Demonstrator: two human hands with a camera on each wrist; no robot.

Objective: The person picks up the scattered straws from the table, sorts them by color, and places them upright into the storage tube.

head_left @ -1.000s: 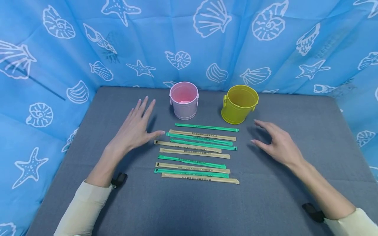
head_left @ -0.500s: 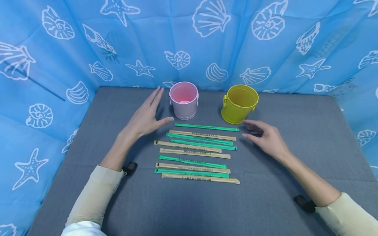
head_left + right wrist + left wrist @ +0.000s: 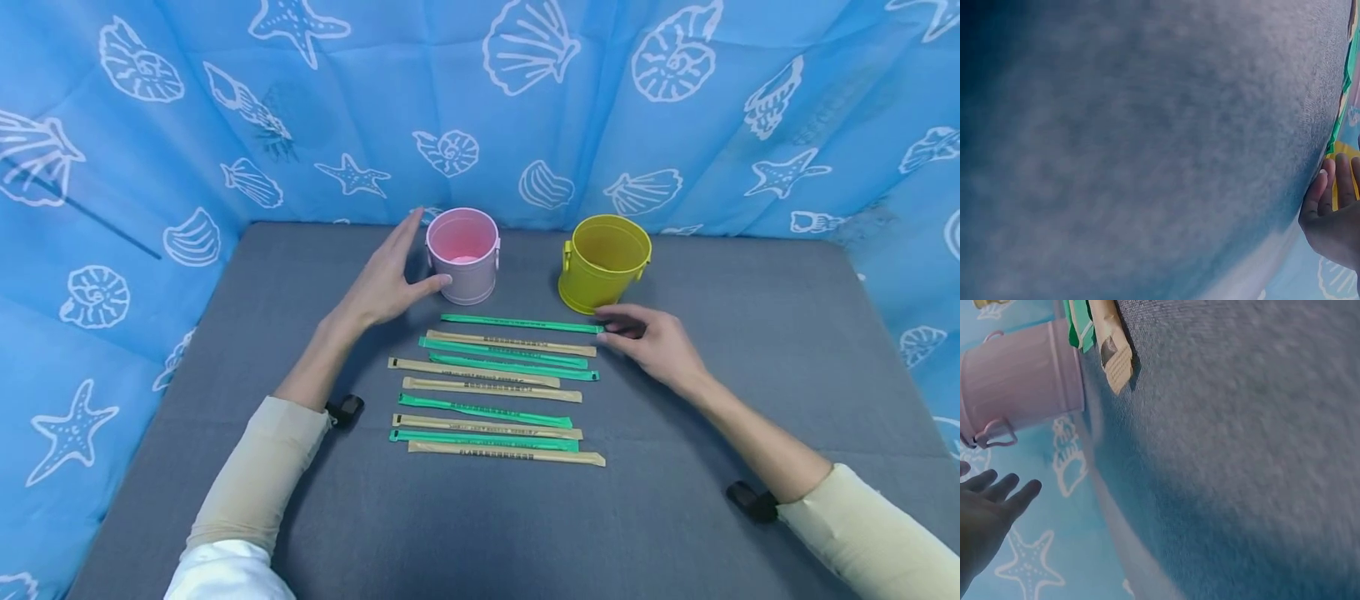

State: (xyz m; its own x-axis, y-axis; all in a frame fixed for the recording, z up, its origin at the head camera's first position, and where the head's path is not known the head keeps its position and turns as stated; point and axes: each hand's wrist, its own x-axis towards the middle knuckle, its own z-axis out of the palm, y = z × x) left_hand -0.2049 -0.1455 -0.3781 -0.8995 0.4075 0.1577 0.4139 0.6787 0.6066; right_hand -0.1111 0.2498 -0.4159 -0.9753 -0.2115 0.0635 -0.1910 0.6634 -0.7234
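Note:
My left hand (image 3: 381, 285) is at the left side of a small pink bucket (image 3: 470, 282), fingers straight and thumb spread, the thumb overlapping the bucket's front in the head view. In the left wrist view the fingers lie apart from the bucket (image 3: 1022, 375). My right hand (image 3: 658, 346) is at the right end of the farthest green paper-wrapped straw (image 3: 517, 322). Its thumb and forefinger stand either side of that end with a gap between them. Just behind the fingertips is a yellow-green bucket (image 3: 592, 287).
Several more wrapped straws, green and tan, lie in rows nearer the body, such as the nearest tan straw (image 3: 502, 452). They rest on a grey cloth-covered table (image 3: 480, 533). A blue curtain (image 3: 360, 100) with white shell prints hangs behind and at the sides.
My left hand has moved right and away from the body, up to the pink bucket. My right hand has moved left to the end of the farthest green straw. Buckets and straws have not moved.

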